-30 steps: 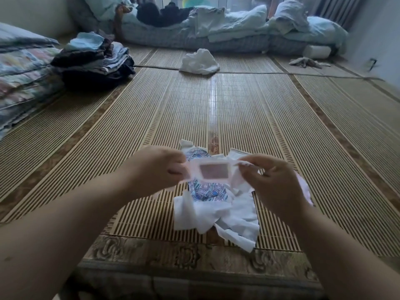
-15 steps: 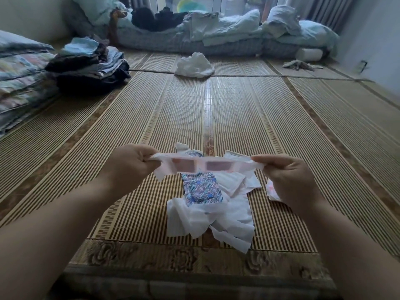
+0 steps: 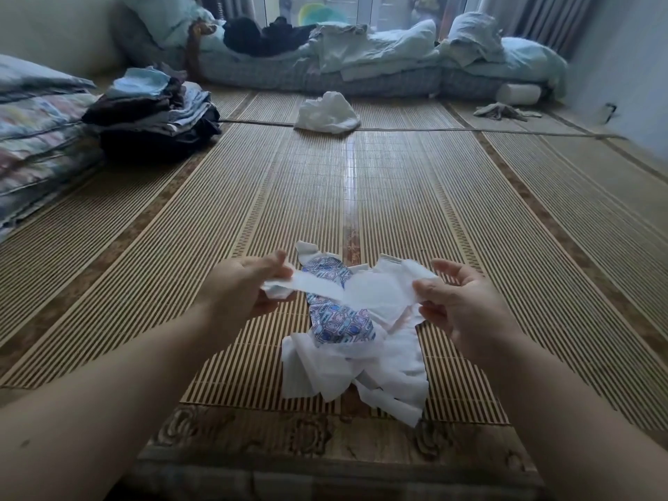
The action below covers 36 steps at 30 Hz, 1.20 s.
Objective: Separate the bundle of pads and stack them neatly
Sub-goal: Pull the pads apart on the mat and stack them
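A long white pad (image 3: 356,294) is stretched flat between my two hands, just above the mat. My left hand (image 3: 240,291) pinches its left end between thumb and fingers. My right hand (image 3: 461,305) pinches its right end, the other fingers loosely spread. Under the pad lies a loose heap of white pads and wrappers (image 3: 361,363) on the bamboo mat (image 3: 217,269). A blue and purple patterned wrapper (image 3: 338,321) lies open in the middle of that heap.
A stack of folded clothes (image 3: 151,121) sits at the far left beside folded quilts (image 3: 32,146). A crumpled white cloth (image 3: 327,113) lies further up the mat. Bedding (image 3: 361,56) runs along the back, with a grey rag (image 3: 504,111) and a white roll (image 3: 518,92) at the right.
The pad went from folded small between my hands to pulled out full length. It has turned so its white side faces up, and it has sunk a little toward the heap.
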Each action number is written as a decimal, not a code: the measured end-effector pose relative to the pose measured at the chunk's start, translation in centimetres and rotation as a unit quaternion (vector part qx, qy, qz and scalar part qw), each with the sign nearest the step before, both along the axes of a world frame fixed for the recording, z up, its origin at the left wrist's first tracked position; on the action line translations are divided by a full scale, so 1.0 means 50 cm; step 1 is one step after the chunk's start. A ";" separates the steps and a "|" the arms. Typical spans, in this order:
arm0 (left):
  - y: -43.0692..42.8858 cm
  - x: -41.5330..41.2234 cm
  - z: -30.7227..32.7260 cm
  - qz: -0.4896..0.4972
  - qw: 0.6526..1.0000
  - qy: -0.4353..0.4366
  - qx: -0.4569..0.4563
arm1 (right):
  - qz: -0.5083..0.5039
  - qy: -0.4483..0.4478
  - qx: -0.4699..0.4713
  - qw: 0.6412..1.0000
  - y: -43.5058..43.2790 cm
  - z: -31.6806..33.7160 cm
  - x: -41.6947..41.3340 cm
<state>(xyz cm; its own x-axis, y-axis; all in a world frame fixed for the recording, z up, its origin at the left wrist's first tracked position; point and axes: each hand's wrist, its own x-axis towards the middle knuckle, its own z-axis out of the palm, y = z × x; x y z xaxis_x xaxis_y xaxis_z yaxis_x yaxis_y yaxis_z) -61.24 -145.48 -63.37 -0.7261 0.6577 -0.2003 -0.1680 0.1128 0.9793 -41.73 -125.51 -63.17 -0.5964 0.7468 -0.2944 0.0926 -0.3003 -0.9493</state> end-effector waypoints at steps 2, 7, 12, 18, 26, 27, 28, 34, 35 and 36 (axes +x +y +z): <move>0.005 0.000 -0.006 0.021 1.000 0.000 -0.022 | 0.042 0.032 -0.117 0.992 0.002 0.006 -0.002; 0.015 -0.002 -0.006 -0.030 0.989 -0.140 -0.044 | 0.099 0.057 -0.142 0.983 0.003 0.010 0.000; 0.013 0.000 -0.007 -0.080 0.976 -0.202 -0.013 | 0.148 0.098 -0.162 0.971 0.011 0.005 0.011; 0.008 -0.007 0.000 -0.135 0.945 -0.283 0.089 | 0.125 0.163 -0.177 0.962 0.014 -0.001 0.005; 0.005 -0.014 0.001 -0.110 0.959 -0.255 0.051 | 0.163 0.121 -0.169 0.964 0.021 0.010 0.018; 0.005 -0.012 0.000 -0.098 0.967 -0.234 0.034 | 0.157 0.101 -0.158 0.970 0.019 0.010 0.018; 0.005 -0.010 -0.002 -0.084 0.974 -0.210 0.014 | 0.155 0.081 -0.144 0.974 0.019 0.007 0.019; -0.007 -0.010 -0.003 -0.079 0.987 -0.133 -0.049 | 0.139 -0.057 -0.024 0.988 0.021 -0.001 0.023; -0.010 -0.012 -0.002 -0.080 0.988 -0.119 -0.061 | 0.132 -0.059 -0.025 0.989 0.024 0.002 0.024; -0.012 -0.014 -0.001 -0.077 0.989 -0.107 -0.069 | 0.127 -0.053 -0.036 0.990 0.029 0.005 0.026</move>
<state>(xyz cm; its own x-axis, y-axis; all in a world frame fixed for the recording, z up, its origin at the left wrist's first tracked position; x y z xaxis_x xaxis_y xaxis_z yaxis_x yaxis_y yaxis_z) -61.95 -146.08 -63.42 -0.5513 0.7121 -0.4347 -0.3402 0.2839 0.8965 -40.45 -124.07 -62.93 -0.7254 0.5507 -0.4129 0.2723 -0.3214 -0.9069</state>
